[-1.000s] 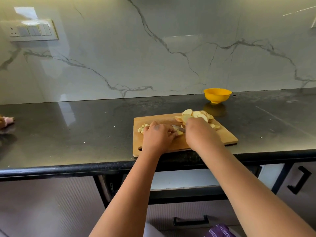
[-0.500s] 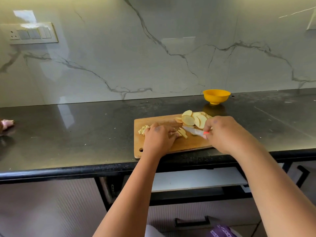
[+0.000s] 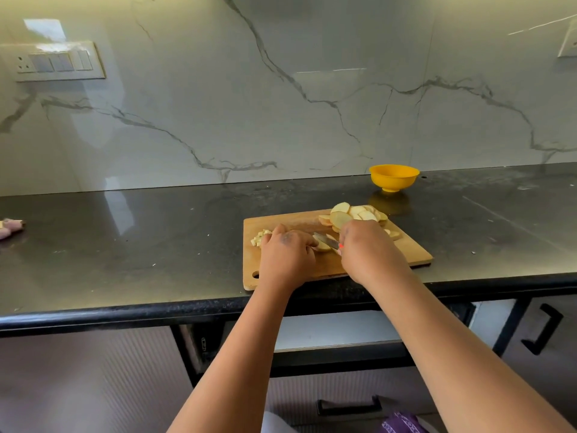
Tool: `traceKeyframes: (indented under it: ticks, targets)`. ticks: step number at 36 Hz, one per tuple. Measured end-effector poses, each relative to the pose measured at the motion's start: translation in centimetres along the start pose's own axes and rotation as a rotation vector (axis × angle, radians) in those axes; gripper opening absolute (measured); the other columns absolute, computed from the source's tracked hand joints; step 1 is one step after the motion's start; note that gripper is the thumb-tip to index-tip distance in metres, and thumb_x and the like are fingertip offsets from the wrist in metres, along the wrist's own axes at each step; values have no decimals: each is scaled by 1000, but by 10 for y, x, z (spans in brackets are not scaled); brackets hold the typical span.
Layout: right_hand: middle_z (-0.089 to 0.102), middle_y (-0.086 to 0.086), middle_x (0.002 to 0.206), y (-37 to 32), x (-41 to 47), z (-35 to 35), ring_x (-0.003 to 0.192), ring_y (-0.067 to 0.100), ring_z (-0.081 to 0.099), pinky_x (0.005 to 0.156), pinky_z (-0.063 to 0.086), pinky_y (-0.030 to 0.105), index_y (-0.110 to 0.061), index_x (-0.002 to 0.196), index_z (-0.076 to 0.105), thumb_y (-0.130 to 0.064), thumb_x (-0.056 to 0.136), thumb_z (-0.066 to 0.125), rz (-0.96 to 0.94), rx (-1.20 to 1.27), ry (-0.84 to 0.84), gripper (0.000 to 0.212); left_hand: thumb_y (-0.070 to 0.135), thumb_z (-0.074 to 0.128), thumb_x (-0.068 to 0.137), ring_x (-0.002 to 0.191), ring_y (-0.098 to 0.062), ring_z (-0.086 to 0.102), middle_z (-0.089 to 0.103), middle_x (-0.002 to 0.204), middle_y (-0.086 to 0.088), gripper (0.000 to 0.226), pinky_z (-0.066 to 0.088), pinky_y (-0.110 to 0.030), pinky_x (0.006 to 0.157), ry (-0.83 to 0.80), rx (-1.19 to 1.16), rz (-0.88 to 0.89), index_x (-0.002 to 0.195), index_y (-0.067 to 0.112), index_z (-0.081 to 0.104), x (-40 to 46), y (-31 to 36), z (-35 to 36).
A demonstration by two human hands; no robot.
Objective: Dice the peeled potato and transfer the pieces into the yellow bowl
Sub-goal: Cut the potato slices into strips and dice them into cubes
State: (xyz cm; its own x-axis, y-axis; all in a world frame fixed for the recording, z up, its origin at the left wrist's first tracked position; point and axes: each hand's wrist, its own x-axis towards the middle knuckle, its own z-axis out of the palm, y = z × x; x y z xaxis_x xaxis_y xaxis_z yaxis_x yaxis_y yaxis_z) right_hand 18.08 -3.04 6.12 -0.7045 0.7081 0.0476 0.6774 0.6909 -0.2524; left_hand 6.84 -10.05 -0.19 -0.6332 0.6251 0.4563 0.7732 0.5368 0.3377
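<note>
On the cutting board, a potato slice is held flat under the curled fingertips of the left hand. The knife is gripped by the right hand, its blade beside the slice. Uncut slices are piled at the board's far side, and dice lie at its left side. The slices are judged light, stiff and wet, so they may slip; they should be pressed from above. The yellow bowl stands behind the board, with open counter between them.
</note>
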Motion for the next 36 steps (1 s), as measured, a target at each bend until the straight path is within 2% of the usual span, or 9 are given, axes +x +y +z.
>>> traceKeyframes:
  ticks: [6, 13, 16, 19, 22, 24, 28, 31, 36]
  targets:
    - [43, 0, 72, -2, -4, 2, 80, 18, 53, 69, 44, 27, -13, 116, 60, -9, 94, 61, -29, -3, 48, 23, 15, 46, 90, 111, -20, 45, 70, 115, 11, 37, 28, -38, 92, 13, -2, 3, 106, 30, 75, 0, -1, 1]
    - [50, 3, 80, -8, -8, 10, 79, 19, 56, 70, 48, 28, -13, 115, 57, -6, 95, 53, -53, -77, 24, 22, 16, 45, 91, 111, -20, 44, 70, 111, 11, 36, 27, -37, 90, -6, 11, -8, 104, 30, 75, 1, -1, 1]
    - [45, 3, 76, -19, -7, 8, 80, 20, 53, 71, 46, 29, -12, 121, 55, -6, 96, 52, -80, -124, -48, 26, 21, 47, 91, 109, -20, 44, 66, 90, 12, 26, 28, -38, 90, -14, 6, -55, 85, 28, 71, 3, -1, 1]
    - [53, 7, 93, -20, -7, 0, 91, 23, 53, 79, 45, 31, -11, 128, 52, -6, 96, 54, -57, -153, -175, 33, 19, 45, 90, 109, -21, 45, 63, 85, 12, 27, 27, -39, 91, -23, 25, -67, 81, 26, 70, 5, 0, 2]
    - [42, 6, 80, -7, -14, -4, 86, 20, 48, 81, 41, 30, -7, 101, 53, -4, 96, 52, 14, -166, -258, 6, 15, 42, 93, 116, -21, 43, 70, 112, 10, 37, 28, -42, 97, -52, 37, -41, 105, 29, 74, 5, 0, 0]
    - [37, 5, 75, 6, -19, -3, 83, 18, 45, 82, 41, 30, -10, 75, 39, -3, 95, 54, 52, -172, -283, 26, 16, 42, 94, 119, -21, 43, 68, 119, 10, 37, 28, -44, 99, -55, 40, -27, 112, 30, 72, 5, 0, -1]
    - [49, 2, 80, 29, -35, -9, 70, 14, 47, 72, 39, 26, -9, 91, 55, -15, 96, 56, -21, -162, -150, 7, 16, 43, 95, 120, -22, 43, 68, 120, 10, 37, 29, -43, 100, -54, -2, -23, 114, 29, 73, 2, -1, -2]
    - [63, 6, 97, 44, -38, -17, 87, 22, 60, 75, 48, 31, -11, 102, 63, -22, 96, 54, -91, -49, 71, 15, 18, 45, 94, 115, -21, 46, 70, 117, 9, 36, 31, -41, 98, 20, -22, -16, 115, 29, 73, -2, -1, 0]
    - [66, 6, 95, 37, -25, -20, 84, 21, 61, 69, 50, 31, -14, 102, 63, -27, 94, 63, -71, 134, 208, 16, 14, 47, 94, 116, -20, 45, 70, 113, 5, 35, 29, -39, 100, 43, -65, -40, 112, 27, 75, -4, -1, -4]
